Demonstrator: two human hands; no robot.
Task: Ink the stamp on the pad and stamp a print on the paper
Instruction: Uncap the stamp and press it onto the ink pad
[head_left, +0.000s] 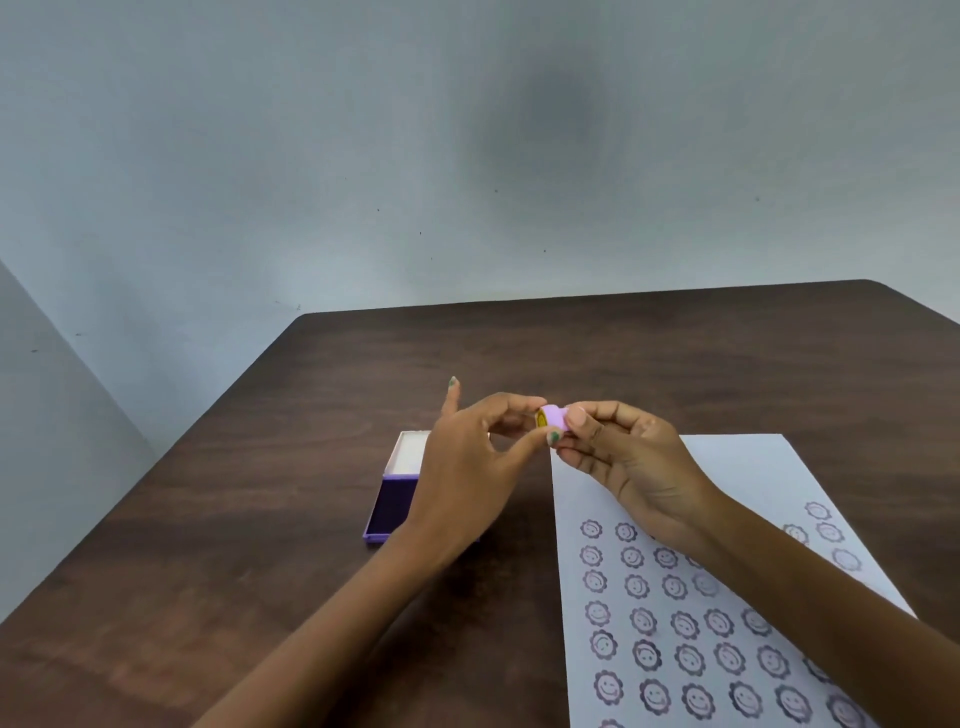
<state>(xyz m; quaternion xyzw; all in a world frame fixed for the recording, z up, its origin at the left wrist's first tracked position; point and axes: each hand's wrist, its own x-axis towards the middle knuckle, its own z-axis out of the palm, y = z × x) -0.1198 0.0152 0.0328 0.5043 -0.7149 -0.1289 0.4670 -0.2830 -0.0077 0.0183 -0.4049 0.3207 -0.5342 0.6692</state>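
Observation:
A small lilac stamp (551, 417) with a yellow smiley on its end is held in the air above the table, lying sideways. My left hand (470, 467) pinches its left end between thumb and fingers, with one finger sticking up. My right hand (618, 457) pinches its right end. The open purple ink pad (390, 506) lies on the table under my left hand, its white lid (410, 452) folded back; my wrist hides its right part. The white paper (727, 597) lies at the right, covered with rows of several purple smiley-flower prints.
The dark brown wooden table (260, 519) runs to a far edge against a pale grey-blue wall (363, 156). Its left edge slants down toward the near left. My right forearm crosses the paper's right side.

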